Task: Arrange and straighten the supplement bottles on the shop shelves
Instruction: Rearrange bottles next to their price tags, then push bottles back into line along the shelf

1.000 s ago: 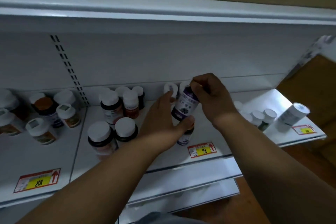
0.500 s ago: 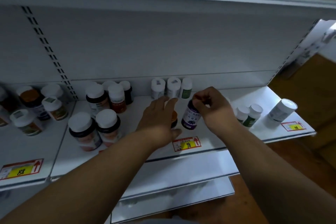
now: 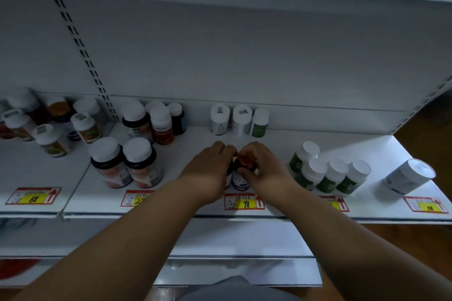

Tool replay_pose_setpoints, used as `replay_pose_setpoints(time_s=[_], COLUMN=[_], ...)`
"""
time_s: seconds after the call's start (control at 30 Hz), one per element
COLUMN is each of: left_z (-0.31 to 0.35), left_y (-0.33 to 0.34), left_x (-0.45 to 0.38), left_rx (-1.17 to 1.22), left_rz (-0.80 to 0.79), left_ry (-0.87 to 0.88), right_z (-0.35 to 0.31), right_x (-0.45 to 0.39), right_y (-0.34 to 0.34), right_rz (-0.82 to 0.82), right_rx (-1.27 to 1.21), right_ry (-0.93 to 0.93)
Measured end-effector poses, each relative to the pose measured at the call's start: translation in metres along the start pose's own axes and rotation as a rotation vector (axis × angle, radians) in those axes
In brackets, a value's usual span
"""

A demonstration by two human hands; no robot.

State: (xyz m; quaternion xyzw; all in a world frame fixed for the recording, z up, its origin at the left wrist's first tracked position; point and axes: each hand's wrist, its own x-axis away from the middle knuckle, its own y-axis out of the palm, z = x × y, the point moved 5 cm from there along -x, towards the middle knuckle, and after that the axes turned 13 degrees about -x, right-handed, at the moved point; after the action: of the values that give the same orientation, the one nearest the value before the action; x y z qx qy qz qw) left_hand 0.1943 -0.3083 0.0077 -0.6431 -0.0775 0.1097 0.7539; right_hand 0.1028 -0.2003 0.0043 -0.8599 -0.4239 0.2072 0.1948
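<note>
In the head view, a second bottle [image 3: 229,175] is mostly hidden behind the left hand [image 3: 209,171], whose fingers are curled round it. The purple bottle [image 3: 241,178] is partly covered by the right hand [image 3: 263,173], which pinches its orange cap [image 3: 247,159]. It stands upright, long axis vertical, cap up, on the shelf [image 3: 281,144] just behind the price tag [image 3: 244,201]. Label print cannot be read.

Small dark bottle [image 3: 241,179] (orange cap, purple label) stands upright near the shelf [image 3: 281,212] front edge.
</note>
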Motion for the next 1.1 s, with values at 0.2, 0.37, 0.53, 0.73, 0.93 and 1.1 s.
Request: replay_pose_setpoints(time_s=[0.2, 0.37, 0.53, 0.73, 0.93, 1.1], left_z=[0.001, 0.002, -0.002, -0.003, 0.005, 0.005], left_y=[-0.005, -0.013, -0.019, -0.025, -0.027, -0.039], left_x=[0.002, 0.002, -0.001, -0.007, -0.010, -0.008], left_rx=[-0.050, -0.064, -0.022, 0.046, 0.086, 0.146], left_rz=[0.037, 0.119, 0.118, 0.128, 0.144, 0.265], left_ry=[-0.004, -0.007, -0.068, -0.128, -0.165, -0.151], right_z=[0.001, 0.002, 0.034, 0.036, 0.046, 0.019], right_x=[-0.016, -0.089, -0.117, -0.115, -0.109, -0.084], right_y=[-0.015, -0.061, -0.050, -0.053, -0.069, -0.075], right_rz=[0.074, 0.253, -0.069, -0.019, -0.107, 0.199], right_rx=[-0.077, 0.114, 0.432, 0.499, 0.500, 0.132], right_ry=[0.047, 0.096, 0.290, 0.210, 0.321, 0.260])
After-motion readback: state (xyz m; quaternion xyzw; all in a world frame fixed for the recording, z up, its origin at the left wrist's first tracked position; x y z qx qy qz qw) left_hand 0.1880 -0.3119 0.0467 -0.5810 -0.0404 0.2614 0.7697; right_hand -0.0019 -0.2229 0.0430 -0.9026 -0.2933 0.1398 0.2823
